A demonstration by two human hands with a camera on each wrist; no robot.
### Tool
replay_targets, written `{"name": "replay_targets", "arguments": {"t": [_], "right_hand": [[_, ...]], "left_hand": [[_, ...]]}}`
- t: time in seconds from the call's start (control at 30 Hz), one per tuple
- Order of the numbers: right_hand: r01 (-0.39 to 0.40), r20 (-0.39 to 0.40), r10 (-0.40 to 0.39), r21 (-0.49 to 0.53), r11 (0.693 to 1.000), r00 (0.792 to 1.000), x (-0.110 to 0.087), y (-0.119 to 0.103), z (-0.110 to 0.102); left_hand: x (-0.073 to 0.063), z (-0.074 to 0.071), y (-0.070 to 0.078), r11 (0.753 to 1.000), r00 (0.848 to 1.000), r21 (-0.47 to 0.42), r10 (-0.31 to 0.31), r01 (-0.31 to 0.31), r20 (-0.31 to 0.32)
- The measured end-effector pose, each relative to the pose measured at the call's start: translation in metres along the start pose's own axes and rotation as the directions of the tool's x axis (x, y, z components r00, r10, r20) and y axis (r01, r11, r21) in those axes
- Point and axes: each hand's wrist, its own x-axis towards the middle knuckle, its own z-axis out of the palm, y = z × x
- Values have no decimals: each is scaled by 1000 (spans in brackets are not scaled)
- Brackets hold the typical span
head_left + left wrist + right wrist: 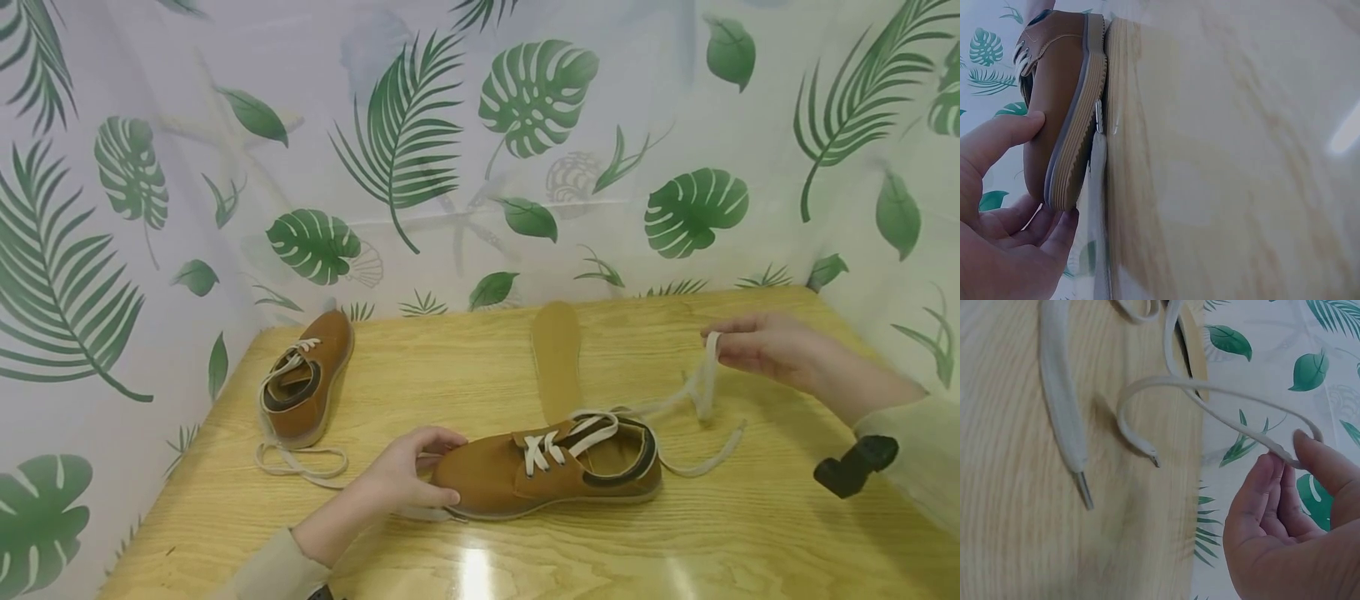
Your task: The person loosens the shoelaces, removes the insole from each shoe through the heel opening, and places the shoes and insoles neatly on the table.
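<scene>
A brown shoe (487,475) lies across the front of the table, toe to the left, its white lace crossed through the eyelets. My left hand (408,475) grips the toe, thumb on one side and fingers round the tip, as the left wrist view (1016,237) shows. Raised at the right, my right hand (772,350) holds a loop of the shoelace (708,367) between thumb and fingers. That lace's tipped end hangs free in the right wrist view, and another white lace end (1066,394) lies on the table nearer the camera.
A second brown shoe (322,383) stands at the back left, its lace (300,462) trailing over the table. Behind the near shoe lies a tan insole (557,358). A leaf-printed cloth (450,167) hangs behind the wooden table (450,358).
</scene>
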Motion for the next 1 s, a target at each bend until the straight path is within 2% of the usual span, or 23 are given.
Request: {"name": "replay_targets", "arguments": {"t": [0.17, 0.3, 0.83, 1.0], "right_hand": [[-34, 6, 35, -166, 986, 999, -1, 5, -1], [-32, 13, 35, -222, 975, 999, 0, 9, -4], [-14, 7, 16, -229, 973, 1000, -1, 13, -8], [-10, 9, 12, -201, 980, 1000, -3, 11, -9]], "left_hand": [[0, 1, -1, 1000, 1000, -17, -9, 9, 0], [0, 1, -1, 999, 1000, -27, -20, 20, -4], [0, 0, -3, 999, 1000, -26, -19, 19, 1], [1, 0, -4, 1000, 1000, -22, -9, 9, 3]]}}
